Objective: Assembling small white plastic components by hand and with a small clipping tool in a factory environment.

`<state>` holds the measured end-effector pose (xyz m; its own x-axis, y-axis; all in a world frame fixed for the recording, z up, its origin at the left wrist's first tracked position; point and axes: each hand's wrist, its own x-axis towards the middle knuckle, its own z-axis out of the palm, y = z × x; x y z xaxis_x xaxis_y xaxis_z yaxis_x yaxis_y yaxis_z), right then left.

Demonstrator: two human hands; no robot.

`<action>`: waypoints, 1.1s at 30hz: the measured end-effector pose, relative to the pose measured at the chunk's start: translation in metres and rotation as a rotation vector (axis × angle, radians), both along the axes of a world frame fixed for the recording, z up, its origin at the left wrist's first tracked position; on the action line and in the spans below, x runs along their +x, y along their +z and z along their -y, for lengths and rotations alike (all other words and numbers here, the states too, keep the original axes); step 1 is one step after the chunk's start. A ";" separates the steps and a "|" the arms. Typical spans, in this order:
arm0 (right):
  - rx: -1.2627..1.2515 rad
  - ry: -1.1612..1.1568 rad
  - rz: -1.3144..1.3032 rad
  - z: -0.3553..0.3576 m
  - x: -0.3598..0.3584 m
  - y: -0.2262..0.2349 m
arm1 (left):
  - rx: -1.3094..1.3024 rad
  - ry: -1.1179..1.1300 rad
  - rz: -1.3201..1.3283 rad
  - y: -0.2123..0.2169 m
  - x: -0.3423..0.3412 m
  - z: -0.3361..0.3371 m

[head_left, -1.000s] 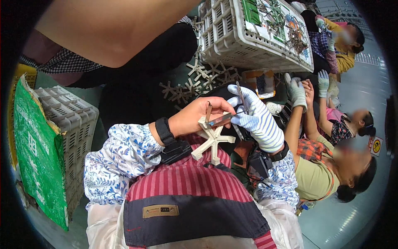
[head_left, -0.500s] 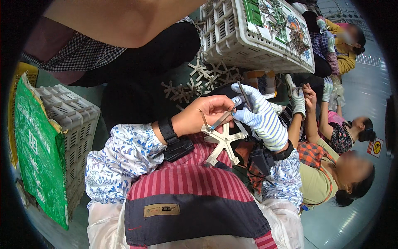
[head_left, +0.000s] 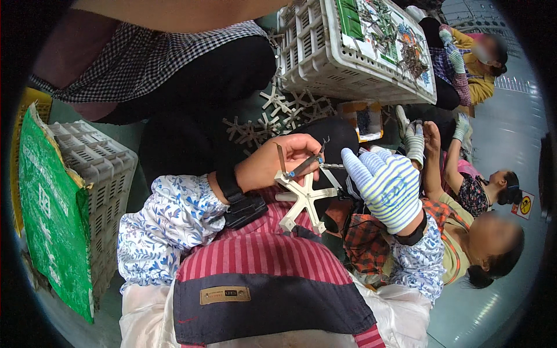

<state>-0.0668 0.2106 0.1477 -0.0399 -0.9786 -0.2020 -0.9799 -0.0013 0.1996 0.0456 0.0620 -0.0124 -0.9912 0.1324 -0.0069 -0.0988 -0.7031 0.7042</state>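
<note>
My bare left hand (head_left: 285, 159) is closed on a white, star-shaped plastic frame (head_left: 306, 199) with several arms, which hangs below the fingers over my lap. A dark strip with blue ends (head_left: 303, 167) lies at my fingertips, and a thin brown strip (head_left: 281, 158) stands up from one arm of the frame. To the right, my right hand (head_left: 390, 187), in a blue-and-yellow striped glove, shows its back. From under it a thin shiny metal rod (head_left: 333, 166) reaches left to the strip. The gloved fingers are partly hidden; they appear closed around the rod's other end.
Several white star frames (head_left: 275, 113) lie heaped on the floor ahead, next to a small box (head_left: 362, 120). A white crate (head_left: 325, 58) bearing small metal parts stands beyond. Left are another crate (head_left: 110, 168) and a green sheet (head_left: 52, 214). Co-workers sit close at right and ahead.
My right hand has moved right and down and turned its back up, away from my left fingertips. The dark strip upright at the glove is gone from there; the metal rod now shows.
</note>
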 end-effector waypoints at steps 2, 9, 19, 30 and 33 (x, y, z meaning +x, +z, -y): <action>0.026 0.016 -0.023 -0.001 0.001 0.001 | -0.010 0.023 -0.005 0.002 0.001 -0.001; 0.078 0.020 -0.053 0.007 0.006 0.007 | 0.012 0.028 -0.089 -0.002 0.001 -0.001; 0.106 0.068 -0.118 0.016 0.009 0.007 | -0.028 0.060 -0.074 0.003 0.004 0.002; 0.110 0.071 -0.155 0.018 0.010 0.011 | -0.111 0.088 -0.094 0.004 0.004 0.004; 0.126 0.070 -0.159 0.018 0.009 0.013 | -0.145 0.101 -0.109 0.005 0.003 0.004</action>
